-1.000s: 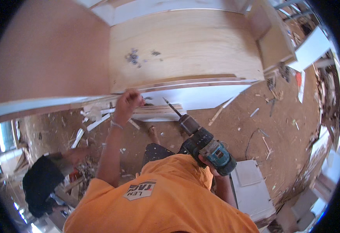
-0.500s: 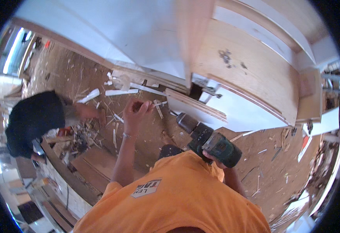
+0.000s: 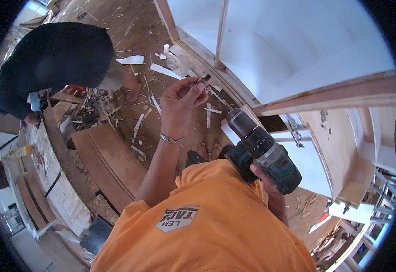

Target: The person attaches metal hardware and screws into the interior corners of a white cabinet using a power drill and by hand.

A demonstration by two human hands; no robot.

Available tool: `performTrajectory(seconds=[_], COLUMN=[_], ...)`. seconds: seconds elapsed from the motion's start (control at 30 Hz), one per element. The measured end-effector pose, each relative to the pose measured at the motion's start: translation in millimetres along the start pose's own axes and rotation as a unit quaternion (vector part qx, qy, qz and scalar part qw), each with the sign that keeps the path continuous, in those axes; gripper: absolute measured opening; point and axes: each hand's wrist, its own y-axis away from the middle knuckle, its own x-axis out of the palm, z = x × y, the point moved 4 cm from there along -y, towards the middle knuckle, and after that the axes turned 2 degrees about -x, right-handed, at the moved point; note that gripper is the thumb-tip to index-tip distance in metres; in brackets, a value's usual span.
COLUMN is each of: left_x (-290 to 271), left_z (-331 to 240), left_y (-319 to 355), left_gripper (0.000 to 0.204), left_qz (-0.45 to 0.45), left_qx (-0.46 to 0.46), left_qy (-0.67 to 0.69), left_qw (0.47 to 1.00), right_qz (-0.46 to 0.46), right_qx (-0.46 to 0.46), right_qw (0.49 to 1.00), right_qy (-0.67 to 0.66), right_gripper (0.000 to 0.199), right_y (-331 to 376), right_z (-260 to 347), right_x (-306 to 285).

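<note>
My right hand (image 3: 265,179) grips a dark green cordless drill (image 3: 275,158), its chuck and long thin bit (image 3: 220,100) pointing up and left. My left hand (image 3: 181,103), with a chain bracelet at the wrist, pinches a small metal piece (image 3: 205,80) close to the bit's tip. The fingers partly cover that piece, and I cannot tell whether the bit touches it. Right of the drill, a metal hinge (image 3: 294,131) sits at the edge of a white cabinet panel (image 3: 304,158).
A white-lined cabinet (image 3: 306,50) stands ahead and to the right. To the left, a person in a dark shirt (image 3: 57,56) bends over a long bench (image 3: 64,181). A brown panel (image 3: 109,163) leans near me. Wood scraps and white strips (image 3: 164,71) litter the dirt floor.
The view has swung right, bringing the bench and other person further in. My left hand and the drill have come together; the bit's tip is now beside the pinched metal piece.
</note>
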Motion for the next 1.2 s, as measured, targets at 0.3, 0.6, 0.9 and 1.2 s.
performTrajectory(seconds=[0.3, 0.6, 0.9, 1.2], left_x=[24.5, 94.2, 140.7, 156.8], left_z=[-41.9, -42.8, -39.3, -46.8], left_y=[-75.3, -153.6, -219.9, -277.5], left_gripper=[0.029, 0.021, 0.017, 0.015], left_qz=[-0.006, -0.009, 0.045, 0.156], left_qx=[0.032, 0.096, 0.096, 0.066], left_qy=[-0.032, -0.164, -0.204, -0.218], left_qw=[0.999, 0.982, 0.973, 0.961], right_qz=[0.023, -0.033, -0.086, -0.112], right_qx=[0.047, -0.026, 0.04, -0.018], right_qw=[0.998, 0.999, 0.995, 0.989], right_qy=[-0.021, 0.018, -0.012, 0.094], right_gripper=[0.045, 0.044, 0.039, 0.04], right_y=[-78.6, -155.9, -198.7, -230.2], right_z=[-20.7, -14.8, 13.5, 26.8], right_x=[20.8, -1.3, -9.5, 23.4])
